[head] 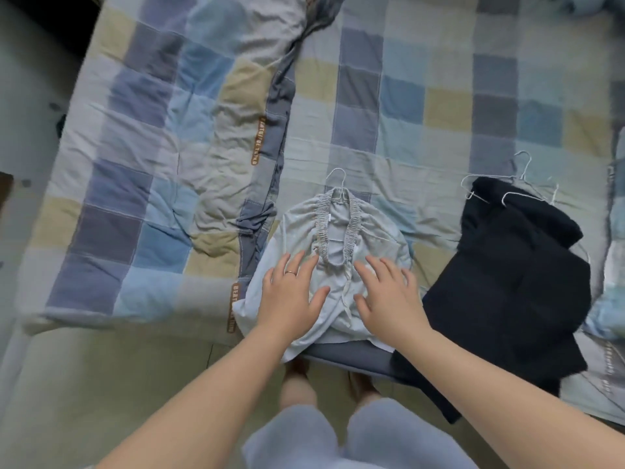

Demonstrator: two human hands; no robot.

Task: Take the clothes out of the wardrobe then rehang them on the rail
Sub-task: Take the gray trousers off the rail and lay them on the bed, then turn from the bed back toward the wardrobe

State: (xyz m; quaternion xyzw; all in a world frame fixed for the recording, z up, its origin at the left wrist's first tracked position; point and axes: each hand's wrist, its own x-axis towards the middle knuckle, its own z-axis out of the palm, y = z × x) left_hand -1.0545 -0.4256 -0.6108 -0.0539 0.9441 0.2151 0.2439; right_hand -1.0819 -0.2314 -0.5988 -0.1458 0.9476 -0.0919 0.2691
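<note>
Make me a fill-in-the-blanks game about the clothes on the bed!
The left hand and right hand rest flat on the pale blue top; the ring is on the ___ one.
The dark garment lies to the top's ___.
The top's wire hanger is coloured ___.
Missing words: left, right, white.

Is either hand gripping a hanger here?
No, the left hand and right hand lie flat on the pale blue garment, below its hanger.
</note>
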